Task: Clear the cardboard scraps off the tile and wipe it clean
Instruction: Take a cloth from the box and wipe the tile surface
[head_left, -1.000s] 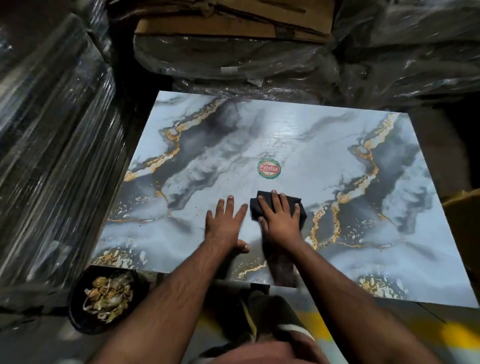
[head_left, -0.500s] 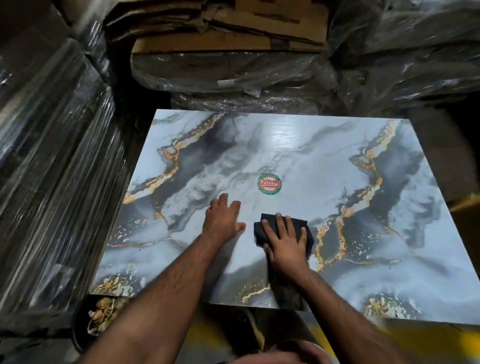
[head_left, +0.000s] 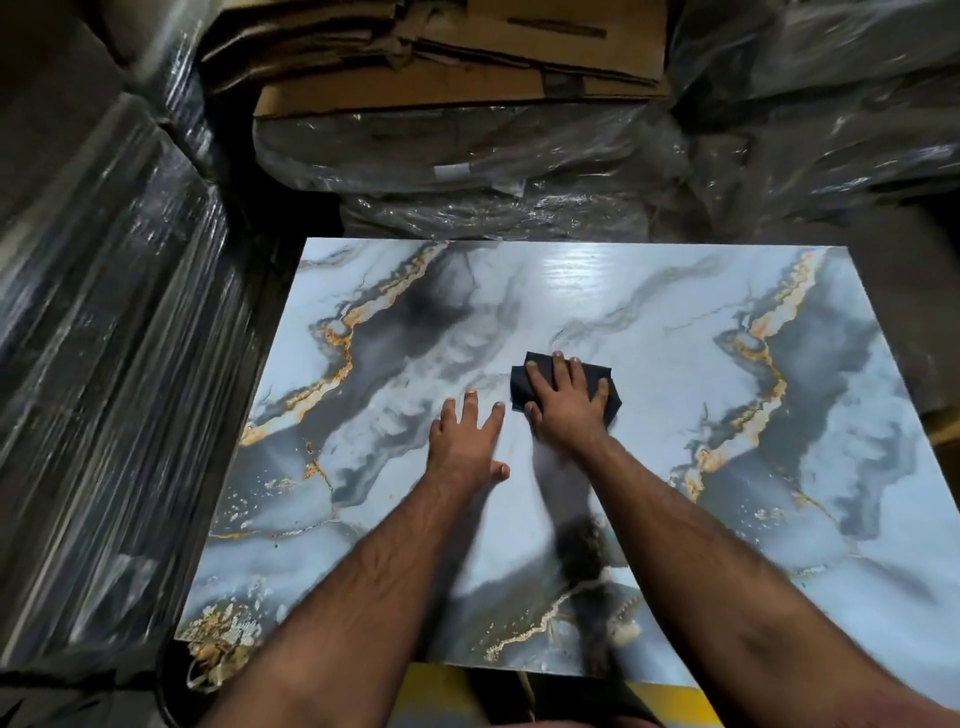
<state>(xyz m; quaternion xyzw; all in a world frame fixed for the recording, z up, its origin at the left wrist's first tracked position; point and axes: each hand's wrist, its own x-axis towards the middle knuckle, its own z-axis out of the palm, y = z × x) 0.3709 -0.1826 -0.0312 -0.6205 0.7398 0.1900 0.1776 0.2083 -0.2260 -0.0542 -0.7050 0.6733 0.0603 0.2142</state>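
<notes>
Plastic-wrapped stacks (head_left: 104, 364) fill the nine o'clock side, their film catching streaks of light, just beside the tile's left edge. At seven o'clock a dark round bowl (head_left: 176, 686) sits against the tile's near-left corner, with pale scraps (head_left: 208, 657) showing in it; what they are made of is hard to tell. The marble-patterned tile (head_left: 649, 322) lies flat across the middle, grey and white with gold veins, glossy with a bright reflection near its twelve o'clock edge. No scraps are visible on its surface. The left hand (head_left: 465, 441) rests flat on the tile just left of centre, fingers straight and slightly spread, thumb out toward three o'clock, holding nothing. Right beside it, at its two o'clock, the right hand (head_left: 566, 400) presses flat on a folded black cloth (head_left: 597, 376), fingers straight and fanned over the fabric, with the cloth's edges showing around the fingertips. The cloth sits on the tile near its centre. Both bare forearms reach in from six o'clock. Beyond the tile at twelve o'clock, flattened cardboard boxes (head_left: 467, 67) lie on top of plastic-wrapped bundles (head_left: 493, 171). More crumpled plastic wrap (head_left: 831, 119) covers the two o'clock corner. Below the tile's near edge at six o'clock, a yellow floor stripe (head_left: 670, 701) shows.
</notes>
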